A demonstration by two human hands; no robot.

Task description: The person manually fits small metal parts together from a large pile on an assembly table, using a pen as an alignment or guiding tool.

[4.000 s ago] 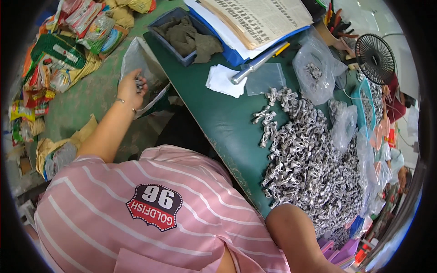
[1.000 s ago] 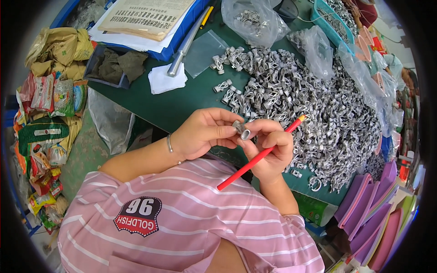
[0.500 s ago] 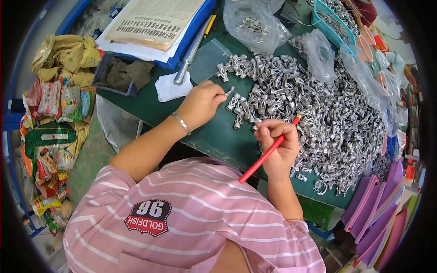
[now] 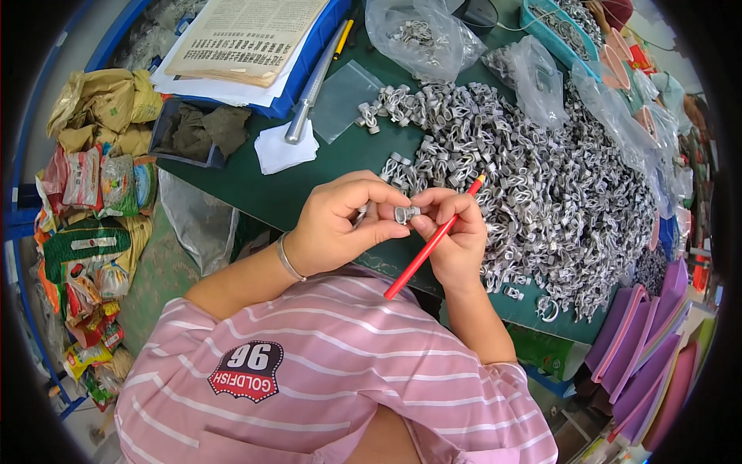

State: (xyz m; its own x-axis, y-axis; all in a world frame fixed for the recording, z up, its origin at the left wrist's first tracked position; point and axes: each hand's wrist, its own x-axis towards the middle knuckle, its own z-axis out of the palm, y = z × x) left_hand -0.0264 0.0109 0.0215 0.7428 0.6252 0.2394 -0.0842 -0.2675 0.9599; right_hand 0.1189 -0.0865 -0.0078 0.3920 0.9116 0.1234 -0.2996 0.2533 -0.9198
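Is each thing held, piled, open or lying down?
Small grey metal ring: held between left hand and right hand
Slim red stick: slanted in right hand
Grey metal rings: heaped
Silver tapered metal rod: lying partly on white paper
Blue plastic bin: open, holding dark cloth

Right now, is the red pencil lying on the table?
No, the red pencil is held in the right hand.

Held ring [image 4: 404, 215]: shiny metal. Red rod [image 4: 421, 259]: smooth, glossy. Bag [image 4: 454, 58]: crinkled plastic. Newspaper [image 4: 247, 39]: matt paper.
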